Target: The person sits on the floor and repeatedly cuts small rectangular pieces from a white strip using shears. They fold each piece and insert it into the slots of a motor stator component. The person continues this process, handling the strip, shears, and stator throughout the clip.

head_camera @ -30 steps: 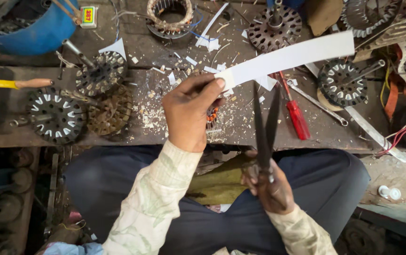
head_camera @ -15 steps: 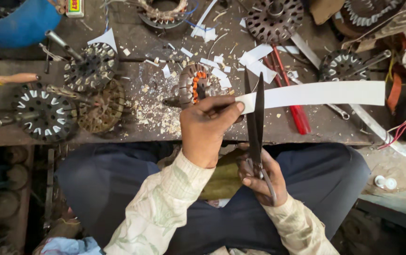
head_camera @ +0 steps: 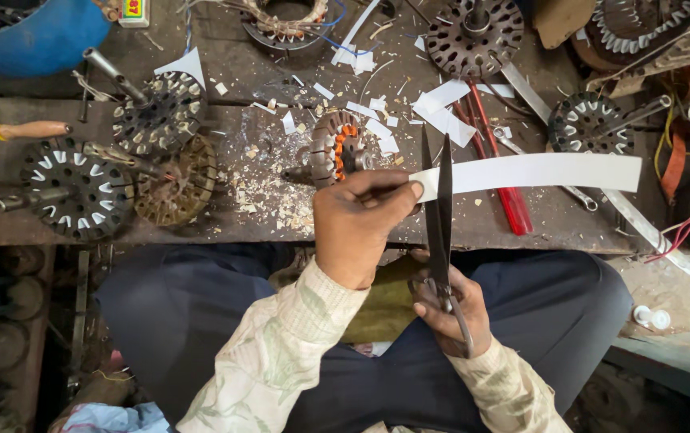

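Right hand (head_camera: 451, 309): closed through the handle loops of long dark scissors (head_camera: 440, 210), held low over the lap; blades point up and away from the body, nearly shut, with the strip's held end between them.
Left hand (head_camera: 359, 223): closed in a pinch, thumb and fingers clamped on the left end of a white paper strip (head_camera: 537, 171), just beside the blades.
Strip position: held in the air above the front edge of the surface (head_camera: 225, 210), not resting on it.
Strip axis: long axis runs left to right, almost level; free end points right and is unsupported.
Strip handling: judged light, thin and flexible, yet stiff enough to stay straight when held at one end. Easily creased or torn. Best gripped flat across its width, close to the cut line, as it is now.
Scissors handling: judged rigid, metal, heavier than the strip; sharp along the inner edges, so taken by the loops only.
Behind the strip: a red-handled tool (head_camera: 504, 183) lies on the surface, white paper offcuts (head_camera: 441, 112) are scattered near it.
Further back: slotted motor cores (head_camera: 79, 188) at left, a wound stator (head_camera: 285, 18) at the far edge.
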